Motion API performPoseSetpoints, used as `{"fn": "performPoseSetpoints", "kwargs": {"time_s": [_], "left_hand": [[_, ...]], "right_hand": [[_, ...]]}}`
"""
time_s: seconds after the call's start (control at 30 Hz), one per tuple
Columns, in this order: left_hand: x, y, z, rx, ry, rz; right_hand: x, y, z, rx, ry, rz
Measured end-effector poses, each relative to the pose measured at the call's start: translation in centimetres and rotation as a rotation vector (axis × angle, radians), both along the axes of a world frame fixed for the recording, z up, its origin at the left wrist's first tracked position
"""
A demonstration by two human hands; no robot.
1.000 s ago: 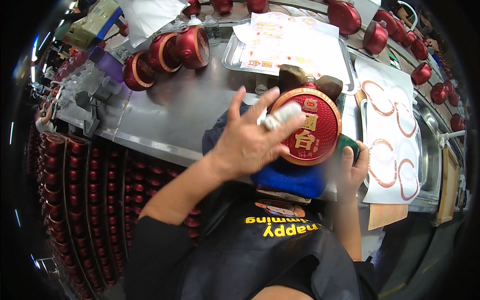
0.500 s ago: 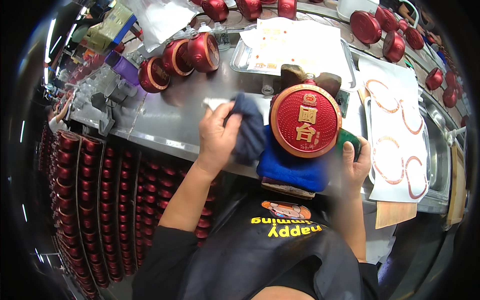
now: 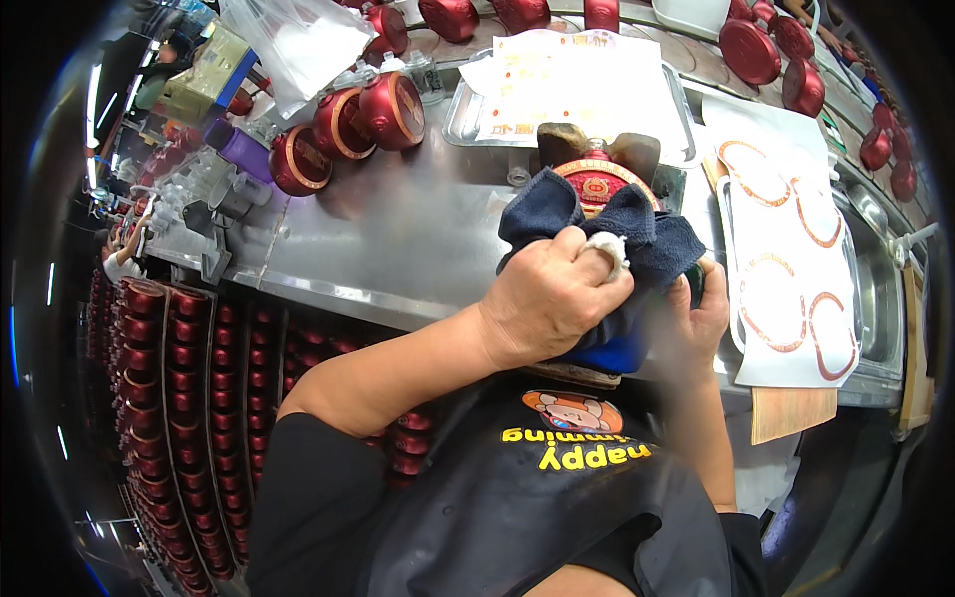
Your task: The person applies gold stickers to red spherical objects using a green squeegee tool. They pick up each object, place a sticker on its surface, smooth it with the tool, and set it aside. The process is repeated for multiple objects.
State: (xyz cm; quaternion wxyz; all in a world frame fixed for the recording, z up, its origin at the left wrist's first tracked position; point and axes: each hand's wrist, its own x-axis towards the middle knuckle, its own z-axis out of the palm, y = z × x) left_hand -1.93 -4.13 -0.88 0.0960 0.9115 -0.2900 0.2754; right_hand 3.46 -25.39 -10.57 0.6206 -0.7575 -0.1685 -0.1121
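A round red bottle [image 3: 600, 179] with an orange-gold rim leans face up against a dark two-lobed rest [image 3: 562, 144] on the bench. A dark blue cloth [image 3: 542, 207] covers most of its face; only the upper part shows. My left hand [image 3: 557, 297] is closed on this cloth and presses it over the bottle. Something white [image 3: 607, 249] shows among its fingers. Beside the bottle's lower right, my right hand [image 3: 702, 310] is closed on a flat green piece [image 3: 695, 283], mostly hidden by the cloth. Under the bottle, part of a bright blue folded towel [image 3: 619, 356] shows.
Several red bottles [image 3: 393, 109] stand at the back left near a purple container [image 3: 239, 149]. Behind, a metal tray [image 3: 463, 114] holds a sheet of gold decals. Curved orange strips lie on white paper [image 3: 796, 343] at right. Racked red bottles [image 3: 184, 388] fill the lower left.
My left hand has swung right with the dark blue cloth, from beside the bottle onto its face, now largely covered. My right hand stays at the bottle's right side.
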Motion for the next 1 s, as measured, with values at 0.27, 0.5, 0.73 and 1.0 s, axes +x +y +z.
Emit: {"fn": "performPoseSetpoints", "kwargs": {"time_s": [0.27, 0.5, 0.73, 1.0], "left_hand": [[5.6, 2.7, 0.6, -0.128, -0.049, 0.085], [1.5, 6.4, -3.3, -0.591, 0.026, 0.312], [-4.7, 2.5, -5.1, -0.278, -0.064, 0.13], [0.4, 9.0, -1.1, -0.481, 0.151, 0.547]], "right_hand": [[-0.1, 0.1, 0.5, -0.078, -0.014, -0.034], [-0.2, 0.0, 0.8, -0.097, -0.036, -0.024], [-0.1, -0.2, 0.3, -0.02, -0.014, 0.015], [-0.4, -2.1, 2.2, 0.194, 0.028, 0.083]]}}
